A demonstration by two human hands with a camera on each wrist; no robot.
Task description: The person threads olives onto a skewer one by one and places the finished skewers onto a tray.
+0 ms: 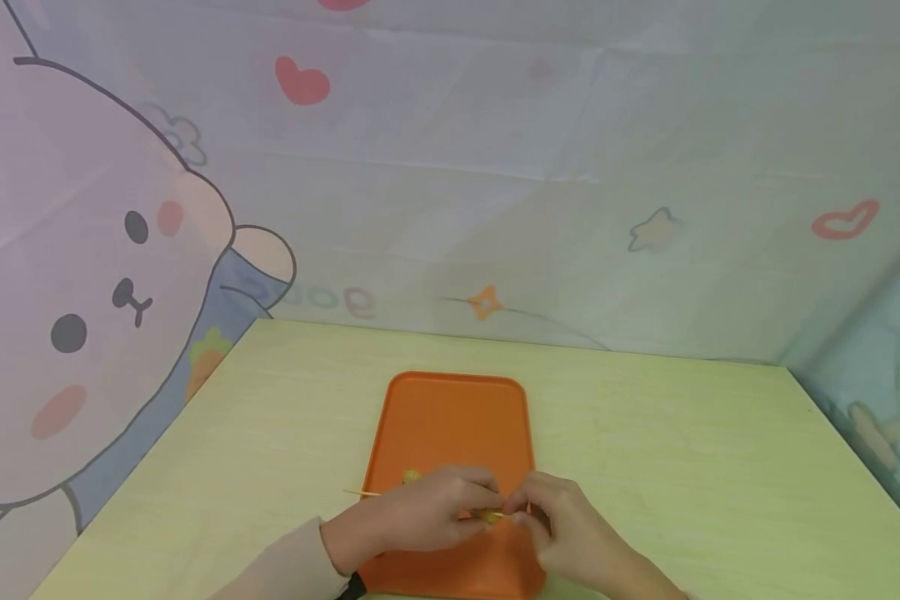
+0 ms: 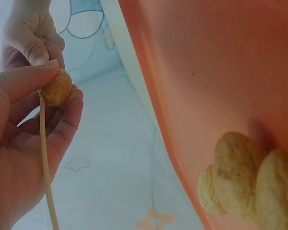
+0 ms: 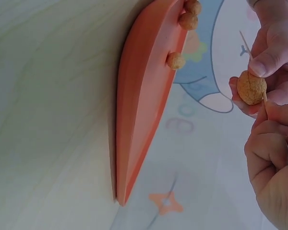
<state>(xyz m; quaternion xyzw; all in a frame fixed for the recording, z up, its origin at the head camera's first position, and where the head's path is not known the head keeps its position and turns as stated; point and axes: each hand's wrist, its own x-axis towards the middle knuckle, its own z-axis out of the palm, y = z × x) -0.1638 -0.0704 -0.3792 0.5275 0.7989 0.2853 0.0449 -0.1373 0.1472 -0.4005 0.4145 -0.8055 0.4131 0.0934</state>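
Observation:
Above the orange tray point(image 1: 457, 417), my left hand point(image 1: 431, 508) pinches a wrinkled golden-brown food ball point(image 2: 57, 88) between thumb and fingers. A thin wooden skewer point(image 2: 46, 163) runs through the ball. Its long end passes along the left palm and pokes out past that hand point(image 3: 278, 52) in the right wrist view. On the other side, the short end of the skewer point(image 3: 265, 106) is pinched by my right hand point(image 3: 276, 158), its fingers curled close against the ball. In the head view the left fingers mostly cover the ball.
More brown balls point(image 3: 188, 21) lie on the tray, one point(image 1: 411, 476) showing behind the left hand. Elongated brown pieces point(image 2: 237, 172) lie there too. The tray rests on a pale yellow table point(image 1: 645, 442), with a printed cloth point(image 1: 450, 167) hanging behind.

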